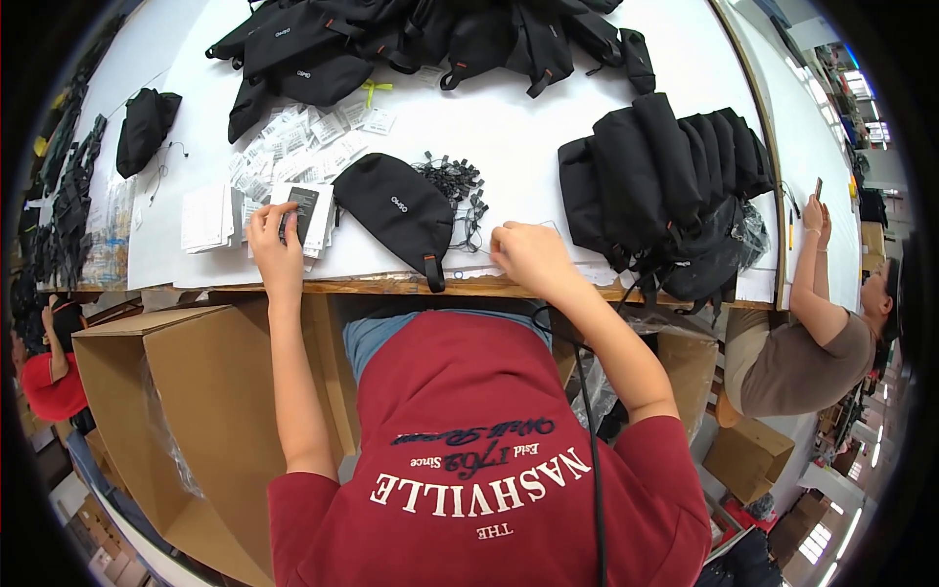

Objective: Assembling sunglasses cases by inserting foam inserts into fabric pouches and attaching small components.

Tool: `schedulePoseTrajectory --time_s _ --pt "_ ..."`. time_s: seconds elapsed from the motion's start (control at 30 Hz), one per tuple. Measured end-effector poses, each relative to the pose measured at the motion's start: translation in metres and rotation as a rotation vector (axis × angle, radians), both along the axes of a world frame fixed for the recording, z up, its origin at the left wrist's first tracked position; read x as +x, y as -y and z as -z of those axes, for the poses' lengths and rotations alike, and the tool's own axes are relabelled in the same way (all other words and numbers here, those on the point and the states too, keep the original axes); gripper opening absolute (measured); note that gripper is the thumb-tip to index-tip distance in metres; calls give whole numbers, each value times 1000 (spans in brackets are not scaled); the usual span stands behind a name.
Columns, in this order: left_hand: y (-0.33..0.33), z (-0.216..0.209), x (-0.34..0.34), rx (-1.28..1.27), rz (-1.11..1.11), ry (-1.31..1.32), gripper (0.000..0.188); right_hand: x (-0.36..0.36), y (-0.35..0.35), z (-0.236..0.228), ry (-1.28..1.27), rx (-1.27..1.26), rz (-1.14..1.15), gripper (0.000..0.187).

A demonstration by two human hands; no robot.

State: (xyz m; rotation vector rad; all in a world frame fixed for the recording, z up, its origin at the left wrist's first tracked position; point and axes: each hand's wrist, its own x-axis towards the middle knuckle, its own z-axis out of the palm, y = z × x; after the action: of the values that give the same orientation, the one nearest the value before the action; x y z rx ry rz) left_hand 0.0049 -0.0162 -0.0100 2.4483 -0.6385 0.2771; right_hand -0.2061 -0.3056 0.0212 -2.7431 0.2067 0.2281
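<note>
My left hand [277, 240] is closed on a small black hang tag [305, 200], its fingertips at the tag's edge above a stack of white cards [318, 230]. My right hand [533, 256] is in a pinch near the table's front edge. A thin dark tag string shows beside its fingers. Between the hands lies a black fabric pouch [391, 207] with a small white print and a loop at its lower end. Just behind the pouch's right side is a tangled heap of black tag strings [452, 181].
Another white card stack [207, 217] and loose white labels [308, 142] lie left. Black pouches are heaped [421, 39] at the back and rowed [665, 166] at right. A cardboard box [196, 391] stands below the table edge. A person [807, 357] is at far right.
</note>
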Motion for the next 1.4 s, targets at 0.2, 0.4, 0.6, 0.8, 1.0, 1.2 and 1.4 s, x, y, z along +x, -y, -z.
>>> schedulePoseTrajectory --time_s 0.2,0.4,0.6,0.8,1.0,1.2,1.4 --pt "9 -17 -8 71 23 -11 24 -11 13 -60 78 191 111 5" --pt "8 -33 -1 -33 -19 -174 25 -15 5 -67 257 1140 407 11" --pt "27 -62 -8 -443 -34 -340 23 -18 -20 -94 374 1108 425 7" --pt "78 -111 -98 -589 359 -718 32 -8 -42 -102 481 860 333 6" --pt "87 -122 -119 -449 506 -731 36 -4 -46 -98 475 750 356 8" --pt "94 -118 -127 -413 515 -546 34 -5 -45 -90 465 724 361 11" --pt "94 -109 -127 -402 541 -394 34 -8 -51 -85 435 907 479 11"
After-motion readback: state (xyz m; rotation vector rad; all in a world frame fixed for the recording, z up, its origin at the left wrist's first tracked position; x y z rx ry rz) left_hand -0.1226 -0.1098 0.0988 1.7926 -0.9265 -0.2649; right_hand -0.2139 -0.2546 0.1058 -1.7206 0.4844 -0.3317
